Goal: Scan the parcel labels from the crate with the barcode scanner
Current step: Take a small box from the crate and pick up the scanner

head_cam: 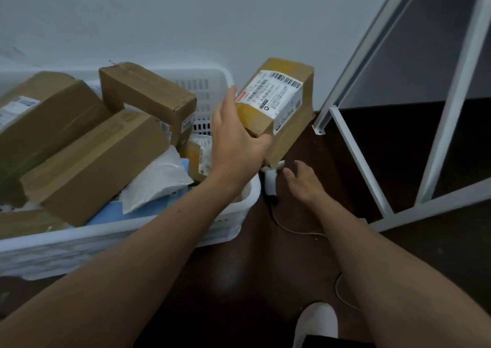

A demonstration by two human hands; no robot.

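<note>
Head view, one moment of the label-scanning task. A small cardboard parcel [276, 108] is held aloft at centre frame, just right of the white plastic crate [231, 215], by the left hand [236, 140], whose grip is closed around the parcel's lower left end, thumb along the near edge. The shipping label [273, 99], with its barcodes, is turned up toward the camera and is left uncovered by the fingers.

The barcode scanner [271, 180] is seen lying on the dark floor [345, 161], directly below the parcel and just beside the crate's right corner, its cable [295, 229] trailing toward the lower right of the frame. The right hand [305, 181] is lowered next to it with fingers spread and released; the fingertips are near the scanner's head, though contact cannot be confirmed.

Progress is judged to be early or mid-course: one parcel has been presented, but no scan of it can be under way while the scanner is ungrasped. Several brown cartons [93, 156] and a white poly mailer [156, 180] are left in the crate at left of frame; which of them have been scanned cannot be told.
</note>
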